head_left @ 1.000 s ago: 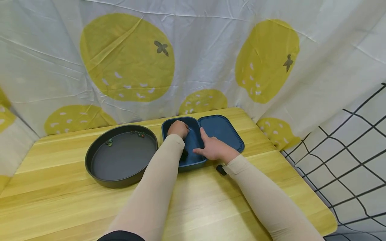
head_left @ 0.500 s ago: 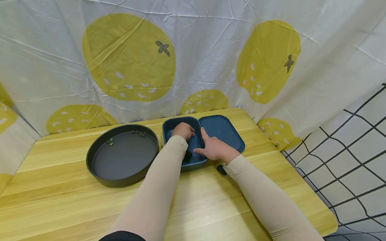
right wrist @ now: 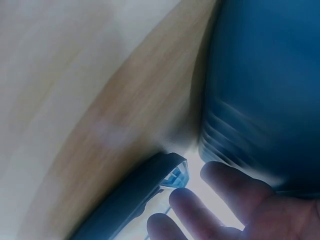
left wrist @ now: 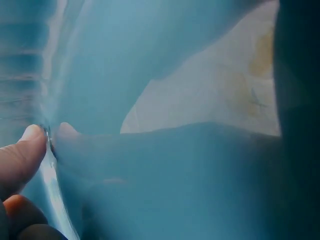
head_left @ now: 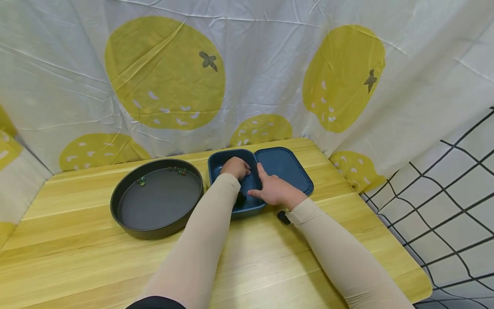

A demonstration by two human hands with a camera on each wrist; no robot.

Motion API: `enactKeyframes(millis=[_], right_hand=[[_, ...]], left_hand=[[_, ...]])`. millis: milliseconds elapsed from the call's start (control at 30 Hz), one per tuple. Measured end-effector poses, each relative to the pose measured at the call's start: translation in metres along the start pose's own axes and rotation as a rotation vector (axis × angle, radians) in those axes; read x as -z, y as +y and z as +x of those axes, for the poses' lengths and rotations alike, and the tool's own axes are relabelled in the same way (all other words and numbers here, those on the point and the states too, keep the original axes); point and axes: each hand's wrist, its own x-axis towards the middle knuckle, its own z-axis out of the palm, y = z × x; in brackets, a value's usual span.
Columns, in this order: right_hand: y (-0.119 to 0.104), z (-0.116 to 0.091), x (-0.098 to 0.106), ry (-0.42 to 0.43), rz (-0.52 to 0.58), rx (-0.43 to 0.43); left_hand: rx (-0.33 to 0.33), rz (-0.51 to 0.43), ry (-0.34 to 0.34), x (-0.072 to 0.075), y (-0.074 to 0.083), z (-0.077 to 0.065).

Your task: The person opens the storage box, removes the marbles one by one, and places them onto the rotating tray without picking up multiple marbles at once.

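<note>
My left hand [head_left: 235,168] reaches down into the blue rectangular box [head_left: 248,211]. In the left wrist view its fingers are curled, and the thumb and a fingertip pinch a small dark, shiny piece [left wrist: 49,137], mostly hidden, against the glossy box wall. My right hand [head_left: 275,190] lies over the box's right rim, thumb and index finger spread, holding nothing; the right wrist view shows its fingers extended between the box wall and the blue lid [head_left: 283,167]. Left of the box stands a round dark-grey pan [head_left: 154,206]. Several small green and reddish beads [head_left: 141,181] lie in it.
The wooden table [head_left: 77,257] carries all of this. A white curtain [head_left: 262,64] with yellow fruit prints hangs along its back edge. Past the right edge is a black wire grid [head_left: 444,214]. Small black wrist cameras hang under both wrists, one [head_left: 283,217] beside the box.
My left hand has shifted slightly right inside the box over the first half second, then stayed nearly still. The right hand, pan and lid have kept their places.
</note>
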Motion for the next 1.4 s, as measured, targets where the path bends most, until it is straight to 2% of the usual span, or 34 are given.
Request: enactKeyframes(millis=[367, 567, 767, 900, 1100, 1400], right_hand=[[-0.007, 0.002, 0.000, -0.015, 0.002, 0.015], [-0.007, 0.003, 0.001, -0.024, 0.003, 0.018], [-0.006, 0.002, 0.002, -0.030, 0.010, 0.007], [-0.003, 0.003, 0.000, -0.029, 0.007, -0.002], [-0.002, 0.003, -0.001, -0.032, 0.011, -0.014], [-0.004, -0.001, 0.003, -0.040, 0.020, -0.021]], left_hand=[[-0.104, 0.061, 0.009, 0.018, -0.002, -0.014], [-0.167, 0.040, 0.041, 0.037, -0.001, -0.032], [-0.239, 0.074, 0.061, 0.056, -0.002, -0.047], [-0.260, 0.066, 0.062, 0.069, -0.004, -0.062], [-0.271, 0.027, 0.064, 0.090, -0.016, -0.081], [-0.292, 0.030, 0.119, 0.114, -0.044, -0.103]])
